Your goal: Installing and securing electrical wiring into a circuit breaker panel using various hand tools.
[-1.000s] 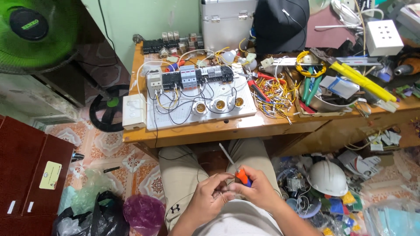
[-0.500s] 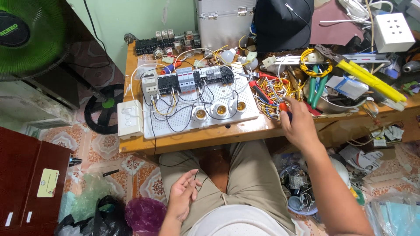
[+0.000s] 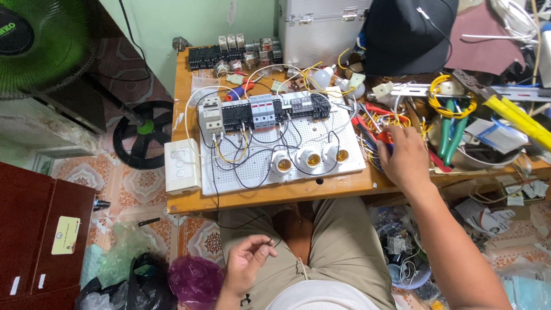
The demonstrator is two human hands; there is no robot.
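Right now the right hand (image 3: pixel 404 158) reaches over the desk (image 3: pixel 275 195), fingers closing on a red-handled tool (image 3: pixel 383 138) among loose wires (image 3: pixel 367 150); lifting it straight up should avoid snags. Meanwhile the left hand (image 3: pixel 247 261) pinches something small above the lap.

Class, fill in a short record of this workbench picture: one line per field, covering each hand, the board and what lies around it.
Left hand: left hand over the lap, fingers pinching a thin dark wire
Right hand: right hand on the table, on a red-handled tool among loose wires
Board: white perforated board with breakers and three lamp sockets
Table: wooden table
Nearby: green fan, silver case
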